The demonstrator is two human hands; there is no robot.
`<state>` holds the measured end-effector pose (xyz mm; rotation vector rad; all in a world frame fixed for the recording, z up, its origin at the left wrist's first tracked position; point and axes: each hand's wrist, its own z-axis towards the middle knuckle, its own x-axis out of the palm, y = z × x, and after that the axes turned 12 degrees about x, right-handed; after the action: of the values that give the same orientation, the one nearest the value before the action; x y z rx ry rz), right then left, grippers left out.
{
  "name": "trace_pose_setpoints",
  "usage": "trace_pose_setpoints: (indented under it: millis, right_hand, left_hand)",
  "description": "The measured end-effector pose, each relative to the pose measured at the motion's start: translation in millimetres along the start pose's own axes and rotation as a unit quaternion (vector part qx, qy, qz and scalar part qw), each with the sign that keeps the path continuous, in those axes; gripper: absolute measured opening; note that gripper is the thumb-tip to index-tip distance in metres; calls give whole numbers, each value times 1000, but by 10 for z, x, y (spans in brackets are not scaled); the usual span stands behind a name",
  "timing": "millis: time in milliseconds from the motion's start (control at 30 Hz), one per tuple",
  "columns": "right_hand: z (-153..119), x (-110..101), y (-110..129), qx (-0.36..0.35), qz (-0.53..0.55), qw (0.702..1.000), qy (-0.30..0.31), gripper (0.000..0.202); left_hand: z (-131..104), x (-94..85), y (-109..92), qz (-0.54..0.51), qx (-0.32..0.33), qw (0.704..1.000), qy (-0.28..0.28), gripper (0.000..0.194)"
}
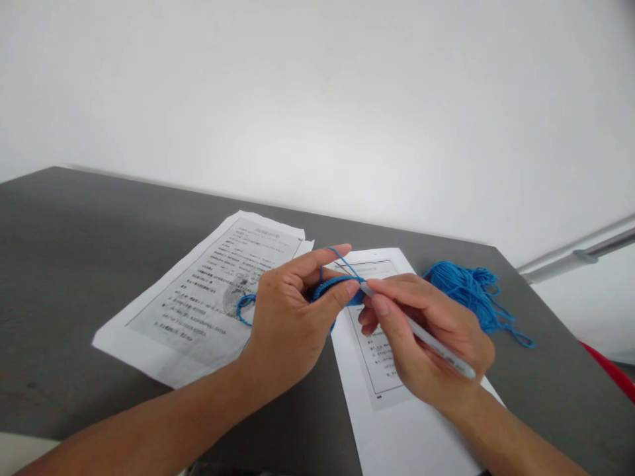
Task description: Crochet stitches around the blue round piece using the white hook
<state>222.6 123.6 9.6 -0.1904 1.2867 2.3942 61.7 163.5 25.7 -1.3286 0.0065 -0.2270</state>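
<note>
My left hand [292, 317] pinches a small piece of blue crochet work [327, 287] between thumb and fingers. A strand of blue yarn [342, 254] loops over its raised index finger and runs down to the work. In my right hand [426, 330] is a crochet hook with a grey handle [441, 350], held like a pen. The hook's tip end meets the edge of the blue piece, close to my left thumb; the very tip is hard to make out. More blue yarn [244, 311] hangs in a loop left of my left hand.
A loose heap of blue yarn [464, 291] lies on the dark grey table [124, 218], right of my hands. Two printed sheets lie beneath my hands, a left sheet [198, 291] and a right sheet [377, 436]. A white wall [317, 119] rises behind; a metal rail [580, 258] is at right.
</note>
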Motion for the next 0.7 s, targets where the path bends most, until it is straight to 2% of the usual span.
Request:
trace_pose_setpoints:
  millis: [100, 233, 367, 467, 700]
  right_hand:
    - [-5, -19, 26, -94, -105, 990, 7, 38]
    - [-17, -21, 44, -146, -178, 973, 8, 42]
    - [-42, -24, 59, -210, -267, 940, -22, 41]
    - [-58, -51, 63, -237, -285, 928, -19, 43]
    - [-12, -166, -2, -258, -231, 938, 18, 45]
  left_hand:
    - [36, -8, 15, -90, -53, 995, -9, 52]
    - [48, -15, 30, -172, -76, 982, 7, 55]
    - [41, -14, -12, -215, -95, 972, -5, 62]
    - [51, -20, -65, -249, -124, 960, -16, 66]
    - [105, -87, -112, -279, -137, 950, 0, 59]
